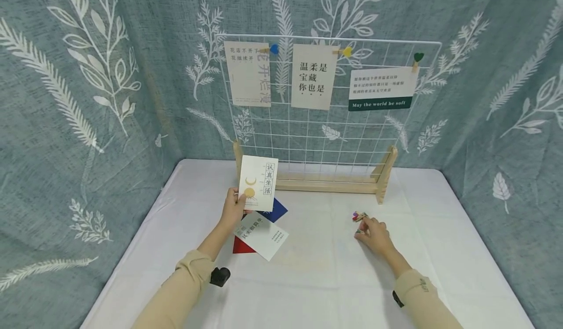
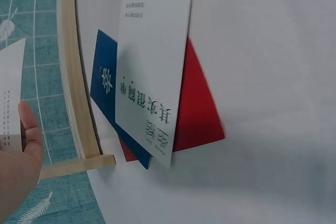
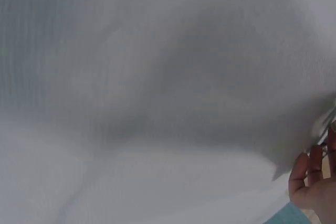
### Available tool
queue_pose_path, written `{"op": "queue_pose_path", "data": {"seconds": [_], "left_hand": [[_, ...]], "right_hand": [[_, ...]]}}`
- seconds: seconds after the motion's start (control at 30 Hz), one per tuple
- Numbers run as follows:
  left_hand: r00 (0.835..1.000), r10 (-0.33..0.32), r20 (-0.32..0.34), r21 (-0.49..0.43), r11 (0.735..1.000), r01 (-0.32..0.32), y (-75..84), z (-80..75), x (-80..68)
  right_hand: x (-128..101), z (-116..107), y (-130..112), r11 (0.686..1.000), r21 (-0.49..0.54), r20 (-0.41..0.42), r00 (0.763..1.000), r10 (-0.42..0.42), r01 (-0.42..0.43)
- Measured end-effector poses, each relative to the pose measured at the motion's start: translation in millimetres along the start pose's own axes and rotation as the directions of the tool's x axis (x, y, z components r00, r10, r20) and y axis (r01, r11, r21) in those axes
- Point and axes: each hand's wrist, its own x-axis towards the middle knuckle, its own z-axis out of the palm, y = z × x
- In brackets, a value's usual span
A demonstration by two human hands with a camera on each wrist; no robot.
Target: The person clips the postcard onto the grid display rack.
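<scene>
My left hand holds up a cream postcard with a gold moon and sun drawing, thumb on its front at the lower left edge. Below it, a pale postcard lies across a blue card and a red card on the table. At the right, the thumb and fingers of my right hand pinch a small clip with a green part, mostly hidden by the fingertips. Just beyond them lies a little heap of colourful wooden clips.
A white wire grid stands on a wooden base at the back. Clips with blue, yellow and dark green hearts hold three postcards on it: left, middle and right. Patterned teal curtains surround the white table.
</scene>
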Motion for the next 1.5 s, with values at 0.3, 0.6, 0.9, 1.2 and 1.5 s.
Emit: {"op": "queue_pose_path", "data": {"seconds": [0.3,0.6,0.9,1.2,1.5], "left_hand": [[0.999,-0.035,-0.031,-0.049,0.998,0.034,14.9,3.2,17.5],[0.998,-0.038,-0.052,-0.13,0.991,0.031,28.4,5.3,25.3],[0.997,-0.019,-0.074,-0.205,0.979,0.004,43.2,1.5,36.0],[0.996,-0.019,-0.085,-0.19,0.982,0.003,55.9,-0.7,44.0],[0.995,-0.033,-0.098,-0.217,0.976,0.011,60.3,-2.8,50.6]], "right_hand": [[3,4,-8,0.994,0.112,-0.048,0.999,-0.007,0.012],[4,5,-21,0.984,0.153,-0.071,0.994,-0.082,0.092],[13,-1,-42,0.977,0.149,-0.077,0.987,-0.143,0.153],[19,-10,-58,0.975,0.126,-0.107,0.979,-0.172,0.185],[36,-28,-70,0.951,0.106,-0.087,0.955,-0.284,0.292]]}}
